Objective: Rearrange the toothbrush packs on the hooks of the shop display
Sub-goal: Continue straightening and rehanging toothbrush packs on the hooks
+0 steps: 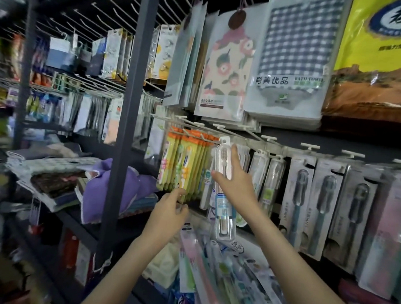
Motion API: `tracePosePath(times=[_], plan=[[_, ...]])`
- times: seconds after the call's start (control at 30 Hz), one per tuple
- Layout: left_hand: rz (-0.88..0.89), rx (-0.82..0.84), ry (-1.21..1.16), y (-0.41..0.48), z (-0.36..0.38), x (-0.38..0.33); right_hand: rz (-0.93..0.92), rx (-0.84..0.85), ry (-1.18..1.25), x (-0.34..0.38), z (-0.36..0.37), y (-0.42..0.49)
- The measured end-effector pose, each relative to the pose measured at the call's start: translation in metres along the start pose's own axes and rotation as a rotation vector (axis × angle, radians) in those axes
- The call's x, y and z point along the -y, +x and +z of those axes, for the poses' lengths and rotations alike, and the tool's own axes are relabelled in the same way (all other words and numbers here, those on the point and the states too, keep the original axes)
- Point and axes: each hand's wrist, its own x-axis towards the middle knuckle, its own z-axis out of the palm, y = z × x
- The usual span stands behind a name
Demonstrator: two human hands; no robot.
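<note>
Right hand (234,184) grips a clear toothbrush pack (224,214), tab up at a hook (211,140) beside the yellow packs (184,165). Left hand (167,211) curls at their bottom edge, grip unclear tbh.

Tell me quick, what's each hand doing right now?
Left hand: at the yellow packs' lower edge, grip cannot be told.
Right hand: holds the clear toothbrush case.

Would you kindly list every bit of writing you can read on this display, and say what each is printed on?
"育美优品": checked towel pack.
"BATH TOWE", its ending unclear: the same pack.
"老" plus a cropped character: yellow bag.
Floral towel pack: label too blurred to read.
Clear toothbrush pack held by the right hand: print too small to read.
Grey toothbrush packs: lettering too blurred to read.
</note>
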Motion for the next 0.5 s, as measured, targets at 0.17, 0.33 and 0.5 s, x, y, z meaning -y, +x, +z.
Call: tracePosePath(times=[0.17, 0.33, 0.5], plan=[[-0.012, 0.07, 0.041, -0.006, 0.009, 0.008, 0.031, -0.04, -0.036, 0.001, 0.007, -0.002], [0.001, 0.075, 0.068, -0.013, 0.01, 0.007, 0.087, -0.05, -0.001, -0.011, 0.013, 0.004], [-0.166, 0.16, 0.22, -0.027, 0.015, 0.007, 0.082, -0.043, -0.004, -0.031, 0.024, 0.011]])
